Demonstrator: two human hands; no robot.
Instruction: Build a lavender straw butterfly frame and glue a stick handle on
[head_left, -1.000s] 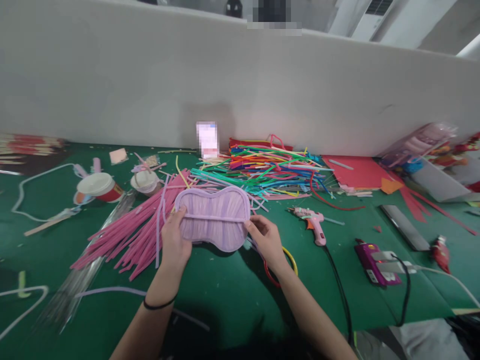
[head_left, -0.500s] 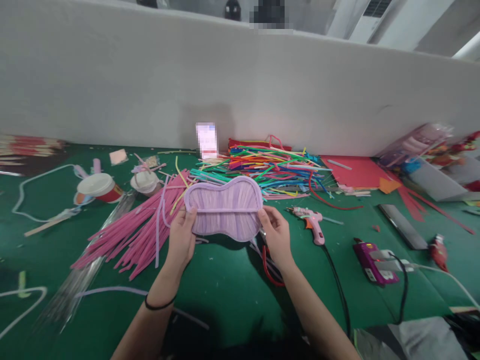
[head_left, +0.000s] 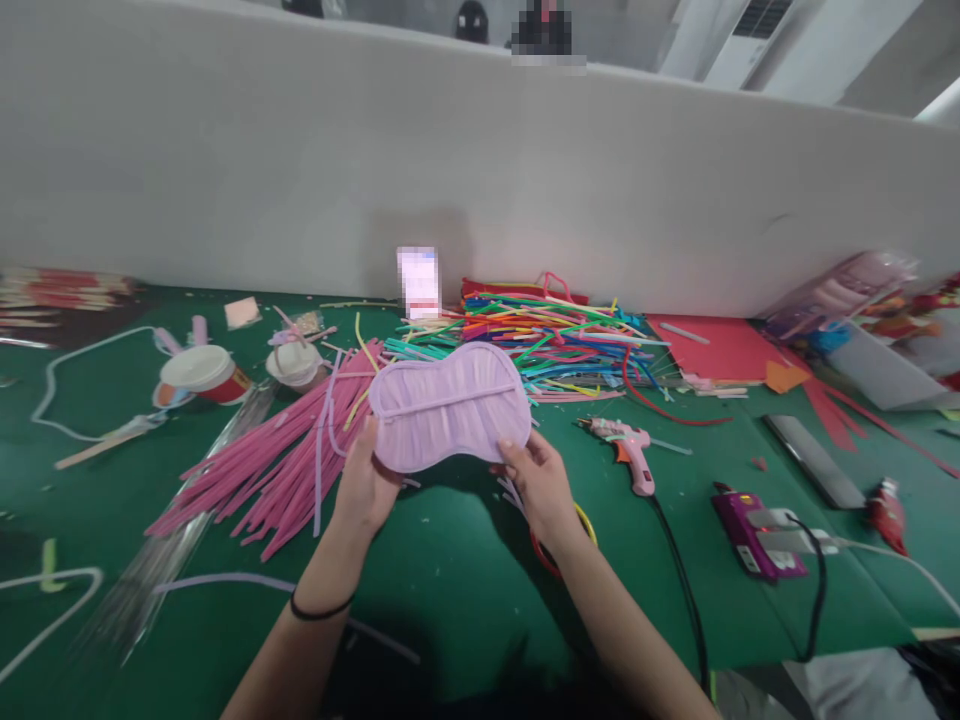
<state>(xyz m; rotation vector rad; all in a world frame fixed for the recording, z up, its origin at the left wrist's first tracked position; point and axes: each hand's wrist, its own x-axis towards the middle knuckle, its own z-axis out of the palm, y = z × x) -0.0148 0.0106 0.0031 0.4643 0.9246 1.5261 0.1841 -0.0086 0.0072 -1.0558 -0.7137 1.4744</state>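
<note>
Between my two hands, above the green table, is a lilac panel [head_left: 450,405] shaped like a sleep mask, made of side-by-side pipe cleaners with a rim and a bar across it. My left hand [head_left: 367,480] grips its lower left edge. My right hand [head_left: 534,475] pinches the lower right edge, thumb on the front face. Just left of the panel lies a bundle of pink pipe cleaners [head_left: 262,465]. Beneath my right wrist, red and yellow loops, likely scissor handles [head_left: 585,522], show in part; the rest is hidden.
Multicoloured pipe cleaners [head_left: 540,335] are heaped behind the panel. A pink glue gun [head_left: 634,455] with a black cord lies to the right, near a purple power strip [head_left: 757,530]. Paper cups [head_left: 214,375] stand at left. A lit phone [head_left: 418,283] leans on the grey partition [head_left: 300,170].
The lilac panel has tilted, its right side higher, and its other face now shows. My right hand has shifted to the lower corner. Yellow now shows beside the red loop.
</note>
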